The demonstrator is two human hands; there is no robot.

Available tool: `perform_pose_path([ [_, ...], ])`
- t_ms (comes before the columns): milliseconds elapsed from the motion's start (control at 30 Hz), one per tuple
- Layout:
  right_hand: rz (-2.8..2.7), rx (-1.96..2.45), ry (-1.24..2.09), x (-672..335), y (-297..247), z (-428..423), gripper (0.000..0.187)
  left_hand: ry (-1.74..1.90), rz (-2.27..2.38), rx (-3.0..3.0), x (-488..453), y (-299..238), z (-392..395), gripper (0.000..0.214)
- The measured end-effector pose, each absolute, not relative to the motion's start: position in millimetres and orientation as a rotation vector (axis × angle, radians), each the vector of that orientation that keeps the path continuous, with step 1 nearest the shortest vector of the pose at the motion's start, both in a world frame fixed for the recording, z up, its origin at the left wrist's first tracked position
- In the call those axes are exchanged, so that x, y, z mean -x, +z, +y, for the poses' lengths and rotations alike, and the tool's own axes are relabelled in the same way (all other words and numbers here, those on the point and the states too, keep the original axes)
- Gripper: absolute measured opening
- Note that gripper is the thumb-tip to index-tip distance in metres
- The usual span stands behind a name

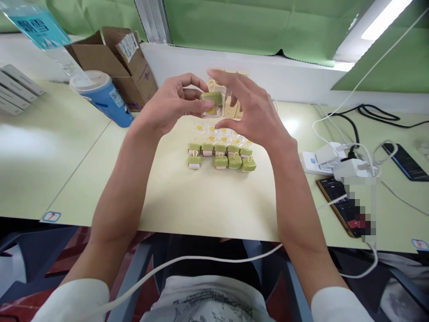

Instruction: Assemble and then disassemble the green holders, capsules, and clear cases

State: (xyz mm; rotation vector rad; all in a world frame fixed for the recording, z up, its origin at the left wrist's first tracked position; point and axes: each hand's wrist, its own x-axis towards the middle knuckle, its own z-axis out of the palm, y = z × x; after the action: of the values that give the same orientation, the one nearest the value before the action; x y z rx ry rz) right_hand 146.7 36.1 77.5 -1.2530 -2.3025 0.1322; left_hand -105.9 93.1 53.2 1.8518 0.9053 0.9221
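My left hand (174,105) is raised above the table and pinches a small green-lidded case (212,99) with a clear bottom and a yellow loop on top. My right hand (250,109) hovers just right of the case, fingers curled and apart, tips close to it; whether they touch it I cannot tell. Below the hands, several green and pink cases (221,157) lie in two rows on the pale table (187,201). Behind them sit clear packets with yellow dots (219,133).
A blue cup with a white lid (102,96) and an open cardboard box (115,58) stand at the back left. A water bottle (43,31) is at top left. On the right lie chargers (348,165), white and black cables, and two phones (345,205).
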Motion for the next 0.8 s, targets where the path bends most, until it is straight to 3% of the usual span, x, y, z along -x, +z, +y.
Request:
perform_pose_path([
  [67, -2.302, 1.287, 0.131, -147.7, 76.1, 36.4, 0.070, 0.897, 1.002, -1.925, 114.8, 48.3, 102.3, 0.064],
  [133, -2.292, 1.286, 0.129, -150.0, 74.0, 38.6, 0.058, 0.797, 1.172, -2.020, 123.0, 39.6, 114.3, 0.068],
  [300, -2.239, 1.302, 0.241, -153.7, 66.2, 48.0, 0.038, 0.421, 1.555, -2.129, 127.4, 9.5, 140.3, 0.050],
  [567, -2.216, 1.338, 0.309, -158.8, 64.4, 51.9, 0.023, 0.319, 1.524, -2.363, 114.8, -24.0, 153.4, 0.047],
  [800, -2.120, 1.327, 0.315, -173.0, 64.7, 55.6, 0.024, 0.336, 1.564, -2.376, 110.2, -26.2, 146.9, 0.051],
])
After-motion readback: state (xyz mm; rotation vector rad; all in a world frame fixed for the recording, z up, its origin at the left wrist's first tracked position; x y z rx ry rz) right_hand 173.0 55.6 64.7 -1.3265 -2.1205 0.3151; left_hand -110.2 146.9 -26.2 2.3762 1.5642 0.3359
